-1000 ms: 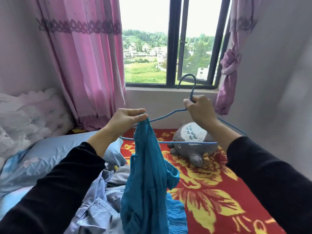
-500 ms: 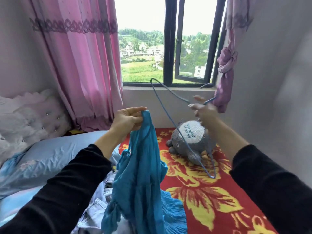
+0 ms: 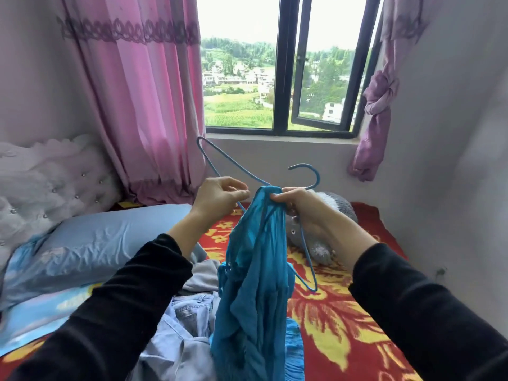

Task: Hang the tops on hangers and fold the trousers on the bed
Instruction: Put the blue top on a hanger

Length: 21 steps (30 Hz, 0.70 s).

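Centre frame, our left hand (image 3: 220,200) pinches one wire arm of the blue wire hanger (image 3: 317,177) between thumb and forefinger. The hanger is tipped on end: one shoulder tip points up toward the window sill, the other hangs low over the red bedspread (image 3: 357,325). Just right, the teal top (image 3: 255,284) hangs limp from its bunched neckline. Our right hand (image 3: 302,207) grips that bunch against the hanger's neck, below the hook.

We judge the top light, thin and soft, likely to slide off bare wire. It is best held at the shoulders, with the opening spread. The hanger looks light and springy, steadiest held at the neck.

Counting across the frame: one pair of denim trousers (image 3: 187,325) lower middle, one grey garment (image 3: 203,273) of unclear kind, one hanger, one top.
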Available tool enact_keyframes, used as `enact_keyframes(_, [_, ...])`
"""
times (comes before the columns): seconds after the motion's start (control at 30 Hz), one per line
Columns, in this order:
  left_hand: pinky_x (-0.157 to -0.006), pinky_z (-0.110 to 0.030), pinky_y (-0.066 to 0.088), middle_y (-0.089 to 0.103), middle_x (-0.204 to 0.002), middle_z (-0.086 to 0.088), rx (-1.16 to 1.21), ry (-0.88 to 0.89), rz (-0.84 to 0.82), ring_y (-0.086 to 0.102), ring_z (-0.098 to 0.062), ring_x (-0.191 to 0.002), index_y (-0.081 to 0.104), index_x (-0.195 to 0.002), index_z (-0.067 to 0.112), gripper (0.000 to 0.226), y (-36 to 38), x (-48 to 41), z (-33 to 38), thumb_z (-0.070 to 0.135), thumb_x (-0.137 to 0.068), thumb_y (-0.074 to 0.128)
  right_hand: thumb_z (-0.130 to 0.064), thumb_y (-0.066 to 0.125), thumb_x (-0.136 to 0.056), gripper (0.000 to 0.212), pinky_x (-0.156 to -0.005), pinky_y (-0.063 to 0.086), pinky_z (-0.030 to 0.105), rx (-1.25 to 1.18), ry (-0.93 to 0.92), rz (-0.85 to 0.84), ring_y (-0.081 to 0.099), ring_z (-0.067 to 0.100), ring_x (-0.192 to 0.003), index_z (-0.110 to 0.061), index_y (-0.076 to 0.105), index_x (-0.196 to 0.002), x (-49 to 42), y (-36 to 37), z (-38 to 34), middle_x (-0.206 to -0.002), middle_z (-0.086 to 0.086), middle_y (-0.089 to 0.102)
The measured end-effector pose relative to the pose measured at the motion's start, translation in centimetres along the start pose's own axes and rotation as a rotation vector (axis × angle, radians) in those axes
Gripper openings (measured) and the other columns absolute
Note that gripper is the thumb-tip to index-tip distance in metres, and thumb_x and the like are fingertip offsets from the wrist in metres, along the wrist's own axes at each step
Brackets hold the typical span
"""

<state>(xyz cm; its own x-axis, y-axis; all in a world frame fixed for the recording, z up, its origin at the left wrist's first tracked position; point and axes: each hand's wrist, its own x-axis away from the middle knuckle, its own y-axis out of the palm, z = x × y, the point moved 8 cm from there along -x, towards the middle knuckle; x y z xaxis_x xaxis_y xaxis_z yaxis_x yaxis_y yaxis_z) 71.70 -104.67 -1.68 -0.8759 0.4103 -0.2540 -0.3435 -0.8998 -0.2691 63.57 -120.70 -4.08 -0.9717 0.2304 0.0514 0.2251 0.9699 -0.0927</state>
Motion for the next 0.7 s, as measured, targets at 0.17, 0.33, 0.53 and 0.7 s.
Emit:
enact_keyframes(0.17, [-0.056,-0.028,0.048,0.067,-0.066,-0.004,0.040,-0.322,-0.173,0.059,-0.016,-0.052,0.069,-0.072,0.012,0.015,2.9,3.8,-9.8,0.013,-0.083,0.060,-0.015,0.062,-0.087,0.019,-0.040,0.034,0.011,0.106,-0.071,0.081,0.043,-0.004,-0.038,-0.016,0.060,-0.069,-0.3,-1.2,-1.9,-0.049,-0.015,0.052])
enact_keyframes(0.33, [-0.062,-0.026,0.046,0.066,-0.082,-0.001,-0.416,-0.382,-0.267,0.062,-0.018,-0.074,0.064,-0.084,0.017,0.027,6.8,6.4,-16.2,0.043,-0.087,0.055,-0.019,0.062,-0.087,0.027,-0.044,0.032,0.016,0.118,-0.088,0.095,0.040,0.000,-0.044,-0.024,0.062,-0.061,-0.2,-1.2,-3.1,-0.055,-0.012,0.050])
enact_keyframes(0.53, [-0.093,-0.034,0.042,0.055,-0.133,-0.007,-0.907,-0.272,-0.494,0.051,-0.031,-0.119,0.058,-0.124,0.022,0.047,7.3,5.8,-18.3,0.046,-0.084,0.057,-0.024,0.069,-0.076,0.018,-0.054,0.022,0.028,0.016,-0.118,0.339,0.030,0.006,-0.049,-0.023,0.060,-0.060,0.7,-6.5,-5.4,-0.054,-0.010,0.041])
enact_keyframes(0.7, [-0.090,-0.047,0.048,0.039,-0.130,-0.004,-1.065,-0.098,-0.211,0.040,-0.038,-0.116,0.041,-0.133,0.026,0.062,2.6,2.6,-13.4,0.043,-0.078,0.062,-0.024,0.069,-0.071,0.018,-0.049,0.024,0.025,-0.082,-0.102,0.605,0.029,0.004,-0.043,-0.021,0.052,-0.067,2.7,-12.9,-5.4,-0.054,-0.008,0.039])
